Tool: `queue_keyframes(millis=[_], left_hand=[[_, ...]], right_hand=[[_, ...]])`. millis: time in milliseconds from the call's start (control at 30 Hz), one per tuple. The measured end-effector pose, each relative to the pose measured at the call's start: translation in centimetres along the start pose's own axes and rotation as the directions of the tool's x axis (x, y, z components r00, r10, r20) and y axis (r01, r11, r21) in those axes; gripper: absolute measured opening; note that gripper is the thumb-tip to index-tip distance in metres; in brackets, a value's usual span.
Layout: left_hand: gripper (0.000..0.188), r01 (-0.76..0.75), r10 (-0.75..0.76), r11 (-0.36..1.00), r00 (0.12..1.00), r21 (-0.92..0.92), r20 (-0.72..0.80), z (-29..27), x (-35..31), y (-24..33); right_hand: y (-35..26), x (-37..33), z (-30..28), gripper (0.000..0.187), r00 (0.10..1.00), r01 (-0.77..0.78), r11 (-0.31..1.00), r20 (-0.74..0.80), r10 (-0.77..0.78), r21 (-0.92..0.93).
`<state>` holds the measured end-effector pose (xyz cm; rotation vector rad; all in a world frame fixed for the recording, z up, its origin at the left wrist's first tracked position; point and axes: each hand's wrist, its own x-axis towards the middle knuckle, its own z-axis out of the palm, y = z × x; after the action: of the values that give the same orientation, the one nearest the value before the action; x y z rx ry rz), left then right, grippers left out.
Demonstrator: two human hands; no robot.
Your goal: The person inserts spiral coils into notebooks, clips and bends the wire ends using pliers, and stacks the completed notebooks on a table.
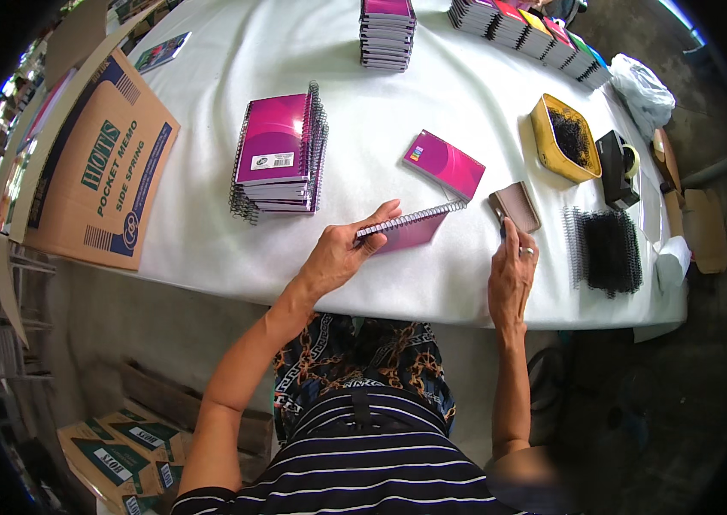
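My left hand (pixel 338 259) grips one end of a purple spiral notebook (pixel 415 233), its wire coil turned up and its cover hanging toward me. My right hand (pixel 513 270), with a ring on one finger, is at the near edge of a small brown tray (pixel 514 206). Its fingers are pressed together around something small and greyish that I cannot make out. Just beyond the coil's right end lies a purple memo pad (pixel 444 165) on the table. Past my left hand stands a stack of purple spiral notebooks (pixel 274 142).
On the white-covered table (pixel 363 103) stand a cardboard box (pixel 110 163), a far notebook stack (pixel 387 39) and coloured notebook rows (pixel 518 33). To the right are a yellow tub (pixel 544 142) of black wire pieces, a tape dispenser (pixel 614 167), black coils (pixel 608 251) and a plastic bag (pixel 642 90).
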<state>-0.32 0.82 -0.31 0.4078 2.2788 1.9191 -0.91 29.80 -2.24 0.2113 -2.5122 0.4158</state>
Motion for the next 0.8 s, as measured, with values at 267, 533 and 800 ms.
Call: queue_keyframes(millis=[267,533,800], left_hand=[[0.051,-0.107,0.422,0.625,0.88,0.773,-0.219,2.3,-0.5,3.6],[0.055,-0.07,0.45,0.541,0.866,0.838,-0.218,2.4,-0.9,4.2],[0.054,-0.138,0.612,0.327,0.784,0.935,-0.098,1.0,-1.2,7.6]], right_hand=[[-11.2,0.5,-5.2,0.047,0.955,0.234,0.866,0.063,-0.29,0.443],[-11.3,1.0,-5.0,0.034,0.937,0.193,0.807,0.139,-0.32,0.558],[-8.3,5.8,-7.8,0.029,0.638,-0.534,0.412,0.671,-0.377,0.739]])
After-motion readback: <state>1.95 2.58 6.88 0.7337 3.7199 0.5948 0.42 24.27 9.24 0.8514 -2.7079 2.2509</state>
